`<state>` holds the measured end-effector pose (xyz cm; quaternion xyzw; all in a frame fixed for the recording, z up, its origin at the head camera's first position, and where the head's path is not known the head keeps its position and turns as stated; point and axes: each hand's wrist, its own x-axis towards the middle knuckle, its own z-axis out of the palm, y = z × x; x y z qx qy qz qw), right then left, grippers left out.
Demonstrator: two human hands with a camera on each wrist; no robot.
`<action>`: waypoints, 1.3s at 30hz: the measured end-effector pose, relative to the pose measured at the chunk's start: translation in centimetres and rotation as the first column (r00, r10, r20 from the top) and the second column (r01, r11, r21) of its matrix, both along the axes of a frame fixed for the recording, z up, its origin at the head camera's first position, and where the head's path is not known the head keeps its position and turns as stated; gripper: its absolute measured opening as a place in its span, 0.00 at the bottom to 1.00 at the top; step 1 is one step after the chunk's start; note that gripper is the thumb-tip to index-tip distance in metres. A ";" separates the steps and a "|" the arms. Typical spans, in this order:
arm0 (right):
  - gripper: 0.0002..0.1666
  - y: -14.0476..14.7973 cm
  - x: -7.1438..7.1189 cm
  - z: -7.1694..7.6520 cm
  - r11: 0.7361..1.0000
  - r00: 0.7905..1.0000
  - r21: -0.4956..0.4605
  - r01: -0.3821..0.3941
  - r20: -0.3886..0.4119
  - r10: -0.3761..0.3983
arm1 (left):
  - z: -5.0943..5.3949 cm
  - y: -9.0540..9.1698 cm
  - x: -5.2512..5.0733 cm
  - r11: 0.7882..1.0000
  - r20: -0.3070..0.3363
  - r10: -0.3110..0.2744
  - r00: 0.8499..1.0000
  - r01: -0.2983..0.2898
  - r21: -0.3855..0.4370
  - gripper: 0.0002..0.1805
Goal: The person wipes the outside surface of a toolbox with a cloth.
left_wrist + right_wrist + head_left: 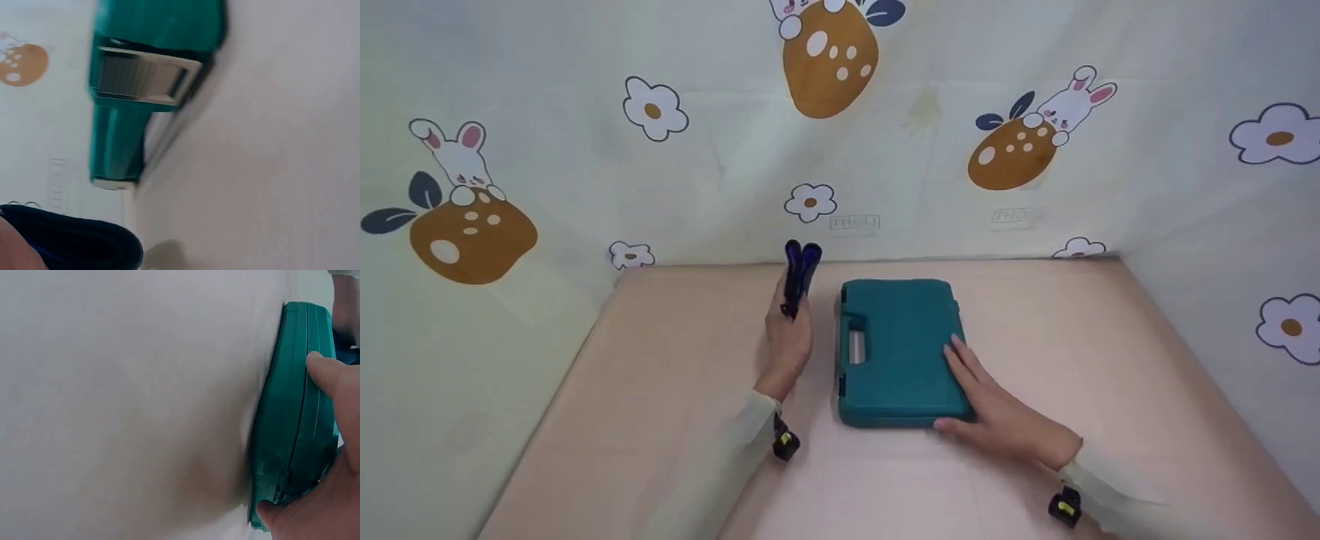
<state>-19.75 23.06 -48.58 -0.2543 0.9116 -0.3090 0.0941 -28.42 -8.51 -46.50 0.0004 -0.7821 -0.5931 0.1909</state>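
Observation:
In the head view my left hand (790,337) holds a dark blue two-handled tool (802,270) that looks like pliers, its rounded handle ends pointing away from me. Its jaw end is hidden by the hand. In the left wrist view a rounded dark handle (84,239) shows beside a fingertip. My right hand (1005,420) rests at the near right corner of a closed green plastic case (907,352), fingers along the right side and thumb at the front edge. The right wrist view shows the thumb (326,371) against the case's side (295,399), near its seam.
The case lies flat on a pale pink tabletop (682,337), its handle and latches facing left. Behind it rises a cloth wall (720,187) printed with rabbits, fruit and flowers. Similar cloth stands on both sides.

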 end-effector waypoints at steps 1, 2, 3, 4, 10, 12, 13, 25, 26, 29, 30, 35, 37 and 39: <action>0.66 -0.1 0.0 0.0 1.000 1.000 0.002 -0.004 -0.012 0.004 | -0.4 0.4 -0.3 1.000 0.012 -0.009 1.000 0.009 -0.006 0.28; 0.66 -0.2 0.0 0.0 1.000 1.000 0.006 -0.006 -0.022 0.006 | -0.7 0.7 -0.6 1.000 0.028 -0.021 0.999 0.021 -0.011 0.28; 0.66 -0.3 0.0 -0.1 1.000 0.999 0.007 -0.012 -0.034 0.012 | -1.0 1.0 -0.8 0.999 0.053 -0.037 0.998 0.038 -0.001 0.28; 0.66 -0.4 0.0 -0.1 1.000 0.999 0.010 -0.017 -0.044 0.018 | -1.2 1.3 -1.0 0.998 0.087 -0.059 0.994 0.058 0.014 0.29; 0.65 -0.8 -0.1 -0.1 0.999 0.998 0.018 -0.043 -0.044 0.044 | -2.2 2.2 -1.5 0.978 0.296 -0.177 0.939 0.135 0.157 0.34; 0.65 -0.7 -0.1 0.0 0.999 0.998 0.020 -0.041 -0.044 0.042 | -2.2 2.1 -1.5 0.972 0.312 -0.201 0.928 0.148 0.184 0.35; 0.65 -0.7 0.0 0.0 0.999 0.998 0.023 -0.038 -0.046 0.039 | -2.1 2.1 -1.5 0.969 0.317 -0.209 0.925 0.152 0.194 0.35; 0.66 -0.4 0.1 0.0 0.999 0.998 0.034 -0.020 -0.051 0.021 | -1.5 1.5 -0.5 0.973 0.491 -0.207 0.846 0.126 0.192 0.40; 0.66 -0.4 0.1 0.0 0.999 0.999 0.034 -0.015 -0.047 0.017 | -1.5 1.4 -0.4 0.974 0.501 -0.205 0.841 0.125 0.190 0.41; 0.66 -0.4 0.1 0.0 0.999 0.999 0.037 -0.004 -0.035 0.005 | -1.5 1.4 0.1 0.976 0.516 -0.201 0.833 0.123 0.182 0.42; 0.66 -0.4 0.1 -0.1 0.999 0.999 0.037 -0.002 -0.037 0.003 | -1.6 1.4 0.3 0.977 0.526 -0.196 0.828 0.119 0.177 0.41; 0.67 -0.3 0.1 -0.2 0.999 0.999 0.044 0.004 -0.043 -0.002 | -1.7 1.4 1.1 0.982 0.549 -0.176 0.817 0.108 0.154 0.35; 0.67 -0.3 0.1 -0.3 0.999 0.999 0.046 0.007 -0.041 -0.005 | -1.7 1.4 1.4 0.985 0.569 -0.163 0.806 0.104 0.135 0.33; 0.68 -0.2 0.1 -0.3 0.999 0.999 0.048 0.010 -0.039 -0.008 | -1.8 1.4 1.6 0.986 0.581 -0.160 0.798 0.108 0.124 0.35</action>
